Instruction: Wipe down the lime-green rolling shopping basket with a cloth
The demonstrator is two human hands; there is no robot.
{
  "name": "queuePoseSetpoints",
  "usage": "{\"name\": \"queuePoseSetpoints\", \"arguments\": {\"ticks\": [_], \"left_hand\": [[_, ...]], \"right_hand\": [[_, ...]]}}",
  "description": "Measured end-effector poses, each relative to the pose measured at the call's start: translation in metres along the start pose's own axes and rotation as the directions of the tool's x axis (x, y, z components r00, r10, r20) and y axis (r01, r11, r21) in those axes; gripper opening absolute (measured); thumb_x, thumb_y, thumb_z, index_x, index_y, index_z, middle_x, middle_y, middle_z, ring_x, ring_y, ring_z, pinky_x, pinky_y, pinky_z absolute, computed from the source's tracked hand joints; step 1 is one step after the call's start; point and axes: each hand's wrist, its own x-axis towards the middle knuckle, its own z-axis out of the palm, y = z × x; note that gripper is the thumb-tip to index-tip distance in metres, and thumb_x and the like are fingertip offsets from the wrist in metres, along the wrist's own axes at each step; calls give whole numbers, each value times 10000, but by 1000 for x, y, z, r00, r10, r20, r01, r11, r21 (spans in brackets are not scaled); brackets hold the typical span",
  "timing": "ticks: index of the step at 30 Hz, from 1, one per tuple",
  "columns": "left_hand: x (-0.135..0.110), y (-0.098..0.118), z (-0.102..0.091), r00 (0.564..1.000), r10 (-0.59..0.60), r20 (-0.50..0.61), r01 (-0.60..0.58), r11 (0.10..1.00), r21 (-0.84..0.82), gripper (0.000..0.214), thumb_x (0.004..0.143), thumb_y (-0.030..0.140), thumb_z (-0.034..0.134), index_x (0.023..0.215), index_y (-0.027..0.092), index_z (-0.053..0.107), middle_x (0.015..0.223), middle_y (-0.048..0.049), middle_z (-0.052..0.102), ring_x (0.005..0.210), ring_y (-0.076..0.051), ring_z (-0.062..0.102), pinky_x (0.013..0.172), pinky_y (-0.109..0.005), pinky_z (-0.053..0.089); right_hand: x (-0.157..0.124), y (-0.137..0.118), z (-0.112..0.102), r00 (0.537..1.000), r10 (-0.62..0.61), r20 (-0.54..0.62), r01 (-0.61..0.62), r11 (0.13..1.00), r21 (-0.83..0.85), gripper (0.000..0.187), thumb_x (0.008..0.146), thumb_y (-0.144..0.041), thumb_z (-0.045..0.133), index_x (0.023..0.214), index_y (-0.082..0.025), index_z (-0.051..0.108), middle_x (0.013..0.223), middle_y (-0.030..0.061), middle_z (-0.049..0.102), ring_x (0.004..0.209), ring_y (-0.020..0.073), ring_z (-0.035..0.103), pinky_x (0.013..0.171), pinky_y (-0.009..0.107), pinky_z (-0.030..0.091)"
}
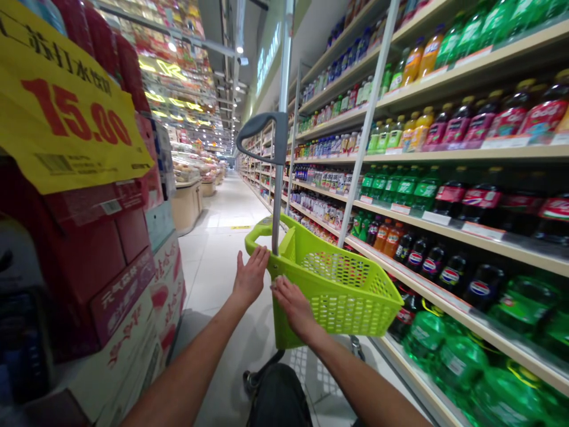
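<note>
A lime-green wheeled shopping basket (347, 305) with perforated walls stands on the floor before me, tilted in this view. Its metal pole (283, 71) rises from the near end and carries a grey handle (281, 139). My left hand (249, 277) reaches to the rim by the pole's foot, fingers stretched and held nothing between them. Against the basket's near wall, slightly lower, rests my right hand (293, 303), its fingers extended and lightly bent. Neither hand wraps round any part of the basket. The basket's inside is only partly visible.
Shelves (466, 154) of bottled drinks run along the right, close to the basket. Stacked cartons (120, 320) with a yellow price sign (75, 112) crowd the left. A white tiled aisle (213, 249) stretches ahead, past display counters (186, 204). My knee (279, 397) shows at the bottom.
</note>
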Motion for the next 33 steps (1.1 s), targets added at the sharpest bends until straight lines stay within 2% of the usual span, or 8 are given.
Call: {"name": "queuePoseSetpoints", "arguments": {"ticks": [2, 4, 9, 15, 21, 25, 28, 33], "left_hand": [[-1, 3, 2, 1000, -7, -21, 7, 1000, 10, 618, 696, -8, 262, 1287, 148, 354, 1362, -86, 358, 1273, -203, 299, 1034, -583, 77], [-5, 5, 5, 998, -3, -66, 6, 1000, 31, 622, 696, -9, 261, 1297, 133, 336, 1372, -96, 339, 1281, -204, 280, 1041, -571, 60], [-14, 16, 15, 983, 125, -137, -115, 990, 79, 587, 724, 2, 263, 1294, 114, 345, 1372, -107, 333, 1291, -201, 254, 1061, -521, 55], [-8, 49, 22, 975, 211, -66, -205, 975, 83, 513, 784, 63, 264, 1280, 133, 373, 1364, -92, 346, 1280, -193, 283, 1058, -505, 130], [-5, 71, 35, 974, 227, -9, -226, 972, 67, 488, 793, 81, 270, 1259, 135, 405, 1356, -83, 361, 1273, -206, 297, 1041, -517, 192], [-1, 81, 39, 966, 258, 11, -259, 964, 65, 475, 810, 101, 266, 1267, 138, 392, 1364, -80, 348, 1280, -204, 282, 1044, -519, 188], [5, 95, 42, 957, 286, 41, -287, 957, 47, 472, 817, 103, 258, 1272, 133, 382, 1370, -81, 336, 1283, -204, 276, 1039, -525, 198], [9, 114, 47, 947, 305, 99, -308, 951, 19, 478, 803, 80, 264, 1260, 118, 396, 1357, -94, 364, 1278, -211, 285, 1039, -526, 201]], "right_hand": [[3, 10, -9, 991, 86, -99, -87, 996, -2, 415, 872, -94, 356, 1263, -216, 417, 1341, 54, 401, 1288, 176, 249, 1016, 388, 295], [-2, 20, -13, 983, 140, -117, -143, 990, -18, 443, 851, -51, 353, 1265, -197, 418, 1347, 66, 389, 1294, 183, 234, 1022, 397, 281], [-43, 29, -7, 988, 135, 80, -133, 990, -37, 477, 787, 17, 390, 1204, -189, 494, 1250, 87, 503, 1226, 204, 368, 957, 397, 363], [-43, 43, -22, 966, 254, -40, -257, 964, -74, 544, 789, 22, 338, 1290, -184, 388, 1365, 68, 358, 1291, 199, 239, 1016, 410, 282], [-82, 46, -12, 963, 219, 156, -204, 973, -109, 488, 773, 12, 377, 1206, -179, 497, 1264, 93, 488, 1197, 216, 408, 931, 395, 384], [-82, 56, -26, 956, 294, 26, -289, 951, -112, 561, 773, 18, 350, 1282, -212, 401, 1347, 69, 386, 1270, 207, 289, 983, 407, 322], [-87, 71, -29, 941, 336, -33, -337, 932, -133, 525, 794, 6, 335, 1267, -206, 422, 1331, 64, 412, 1270, 194, 289, 990, 403, 313], [-125, 82, -21, 933, 343, 107, -324, 932, -165, 497, 773, 20, 370, 1197, -203, 503, 1258, 72, 498, 1212, 191, 387, 956, 385, 352]]}}
